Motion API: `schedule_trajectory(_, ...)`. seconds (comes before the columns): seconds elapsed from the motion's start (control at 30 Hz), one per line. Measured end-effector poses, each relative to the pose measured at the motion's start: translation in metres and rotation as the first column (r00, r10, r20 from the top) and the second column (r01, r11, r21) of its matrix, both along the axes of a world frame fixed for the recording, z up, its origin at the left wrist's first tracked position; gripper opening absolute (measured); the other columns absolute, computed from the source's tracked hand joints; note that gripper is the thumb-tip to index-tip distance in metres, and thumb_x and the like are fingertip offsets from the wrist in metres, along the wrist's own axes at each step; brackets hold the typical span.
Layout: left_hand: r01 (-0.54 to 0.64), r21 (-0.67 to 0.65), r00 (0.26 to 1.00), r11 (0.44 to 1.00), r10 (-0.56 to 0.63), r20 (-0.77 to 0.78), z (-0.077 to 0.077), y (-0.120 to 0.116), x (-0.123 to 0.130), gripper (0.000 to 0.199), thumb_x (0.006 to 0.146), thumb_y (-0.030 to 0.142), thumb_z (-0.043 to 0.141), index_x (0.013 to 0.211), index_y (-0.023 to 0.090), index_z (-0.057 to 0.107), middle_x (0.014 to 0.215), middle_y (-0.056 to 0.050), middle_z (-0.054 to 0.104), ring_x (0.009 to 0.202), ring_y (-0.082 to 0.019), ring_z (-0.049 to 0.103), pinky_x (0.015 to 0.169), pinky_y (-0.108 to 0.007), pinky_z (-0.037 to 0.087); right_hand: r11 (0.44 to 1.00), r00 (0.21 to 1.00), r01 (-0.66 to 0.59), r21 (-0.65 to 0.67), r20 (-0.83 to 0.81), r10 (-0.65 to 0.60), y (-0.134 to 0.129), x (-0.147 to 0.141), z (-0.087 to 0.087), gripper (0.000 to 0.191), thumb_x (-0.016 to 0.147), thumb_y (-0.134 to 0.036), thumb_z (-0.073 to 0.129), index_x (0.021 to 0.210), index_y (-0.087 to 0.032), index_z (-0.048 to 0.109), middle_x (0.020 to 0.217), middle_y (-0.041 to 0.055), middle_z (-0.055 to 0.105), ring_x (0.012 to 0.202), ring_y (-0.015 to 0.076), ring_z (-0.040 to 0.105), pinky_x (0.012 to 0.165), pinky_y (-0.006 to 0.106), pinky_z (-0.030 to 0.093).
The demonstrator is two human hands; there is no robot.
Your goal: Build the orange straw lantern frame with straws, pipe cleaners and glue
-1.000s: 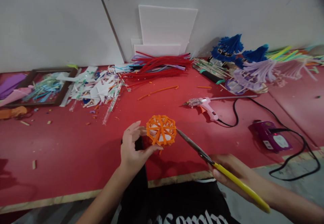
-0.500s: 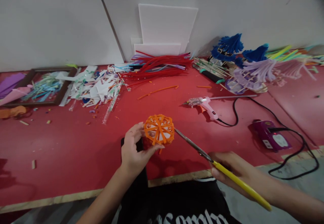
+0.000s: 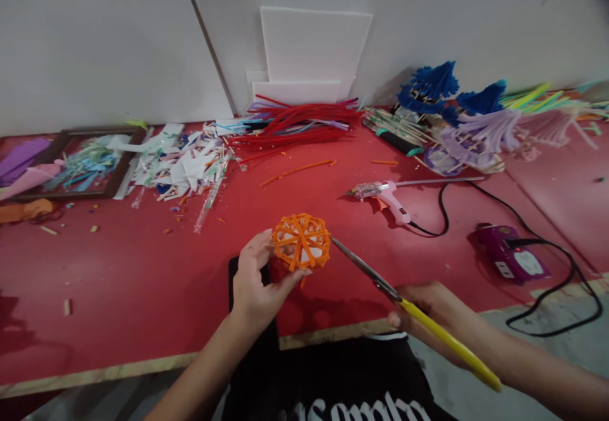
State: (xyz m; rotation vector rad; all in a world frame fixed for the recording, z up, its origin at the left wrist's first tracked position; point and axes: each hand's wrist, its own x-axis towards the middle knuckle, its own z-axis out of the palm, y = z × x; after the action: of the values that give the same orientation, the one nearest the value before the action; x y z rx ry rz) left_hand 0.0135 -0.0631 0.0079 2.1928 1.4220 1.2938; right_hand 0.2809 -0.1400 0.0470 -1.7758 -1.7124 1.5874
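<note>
Fingers of the left hand (image 3: 258, 279) grasp an orange lattice piece (image 3: 301, 242) above the red counter (image 3: 143, 281); yellow-handled scissors (image 3: 428, 324) point at its right edge, contact unclear; the right hand (image 3: 436, 305) grips them, fingers clenched; farther right sits a purple box (image 3: 512, 253).

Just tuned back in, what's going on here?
A person's left hand holds a round, orange, spoked piece above the red table. The right hand holds yellow-handled scissors, tips at the piece's right edge; whether they touch is unclear. A pink glue gun lies on the table beyond, to the right.
</note>
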Motion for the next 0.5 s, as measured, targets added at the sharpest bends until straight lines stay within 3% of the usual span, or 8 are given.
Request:
schedule_trajectory(0.17,0.017,-0.060,0.995,0.998,-0.012,0.098,-0.006,0.000,0.001,0.056,0.077,0.047,0.075,0.117,0.015,0.053,0.107,-0.011,0.067,0.090,-0.021,0.073,0.076,-0.032,0.063,0.999,1.000,0.030,0.028,0.003,-0.030,-0.001,0.007,-0.012,0.051,0.084,-0.066,0.044,0.061,-0.022,0.036,0.058,-0.0066,0.028,0.052,0.0089,0.026,0.047,0.024,0.023)
schedule_trajectory(0.27,0.044,-0.113,0.982,0.993,-0.022,0.188,-0.010,0.002,0.005,0.065,0.074,0.043,0.079,0.123,0.017,0.046,0.111,-0.011,0.066,0.089,-0.021,0.073,0.075,-0.031,0.063,0.988,0.971,-0.013,0.153,0.237,-0.024,0.003,0.017,-0.023,0.048,0.087,-0.062,0.043,0.063,-0.021,0.043,0.057,-0.0032,0.044,0.051,0.0113,0.041,0.050,0.025,0.029)
schedule_trajectory(0.4,0.085,-0.184,0.973,0.979,-0.042,0.229,-0.013,0.008,0.009,0.068,0.073,0.041,0.080,0.125,0.018,0.042,0.112,-0.011,0.065,0.091,-0.021,0.073,0.079,-0.034,0.063,0.957,0.709,-0.152,0.246,0.702,-0.068,0.005,0.033,-0.039,0.040,0.088,-0.055,0.049,0.079,-0.018,0.059,0.078,0.0090,0.068,0.069,0.0240,0.065,0.058,0.031,0.039)
schedule_trajectory(0.43,0.098,-0.181,0.972,0.979,-0.055,0.228,-0.013,0.009,0.009,0.069,0.073,0.042,0.079,0.126,0.018,0.042,0.113,-0.011,0.064,0.093,-0.022,0.072,0.081,-0.035,0.062,0.955,0.651,-0.170,0.244,0.755,-0.077,0.004,0.036,-0.043,0.038,0.088,-0.054,0.050,0.082,-0.018,0.060,0.083,0.0107,0.070,0.073,0.0264,0.067,0.058,0.032,0.040)
schedule_trajectory(0.5,0.111,-0.150,0.978,0.982,-0.081,0.194,-0.014,0.011,0.006,0.069,0.074,0.043,0.078,0.127,0.018,0.042,0.115,-0.012,0.061,0.101,-0.024,0.070,0.087,-0.039,0.060,0.948,0.611,-0.193,0.251,0.787,-0.084,0.001,0.043,-0.048,0.035,0.087,-0.052,0.052,0.085,-0.018,0.062,0.087,0.0116,0.071,0.075,0.0280,0.070,0.056,0.032,0.042)
